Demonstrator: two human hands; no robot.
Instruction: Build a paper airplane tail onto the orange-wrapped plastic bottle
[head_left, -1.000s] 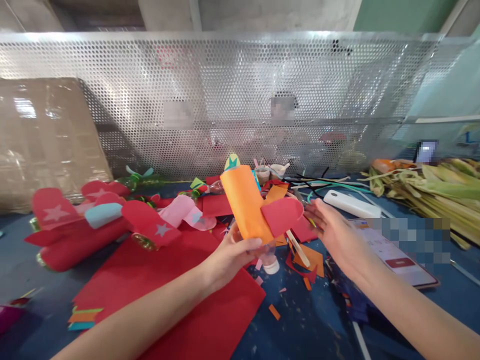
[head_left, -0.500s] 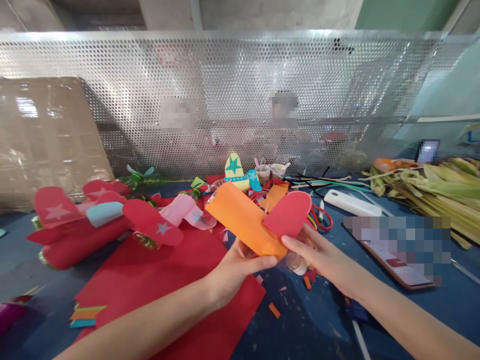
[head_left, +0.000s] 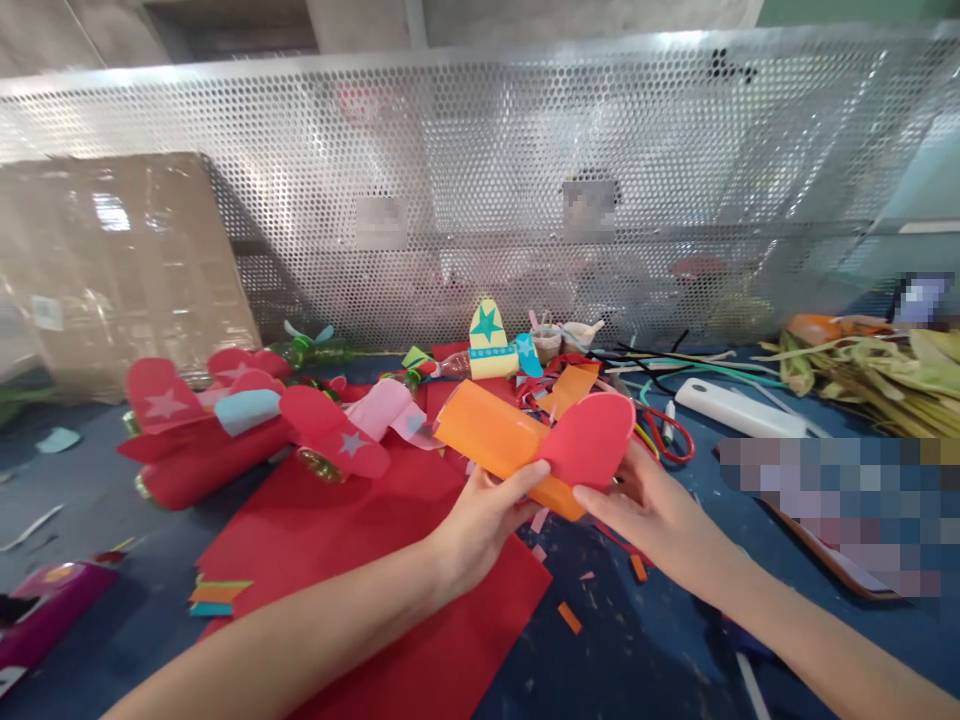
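My left hand (head_left: 476,525) is closed around a bottle wrapped in orange paper (head_left: 487,430), its thumb lying on the paper beside a red piece. That red paper piece (head_left: 590,440) has a rounded end and leans against the wrapped bottle's right end. My right hand (head_left: 656,505) pinches its lower edge, fingers behind and thumb in front; whether it also grips the bottle I cannot tell. Beneath both lie red paper sheets (head_left: 360,580). Paper-covered bottle planes with star-marked red wings (head_left: 161,395) stand to the left.
A yellow and blue paper plane (head_left: 491,355) stands behind, near small cups (head_left: 547,340). To the right are a white-handled cutter (head_left: 739,408), a phone (head_left: 832,540) and corn husks (head_left: 885,375). A purple tool (head_left: 64,605) lies at left. A perforated metal panel (head_left: 480,150) closes off the back.
My left thumb has shifted up from the bottle's lower edge to beside the red piece. The red piece sits more upright and broader to view. The whole view has swung slightly left.
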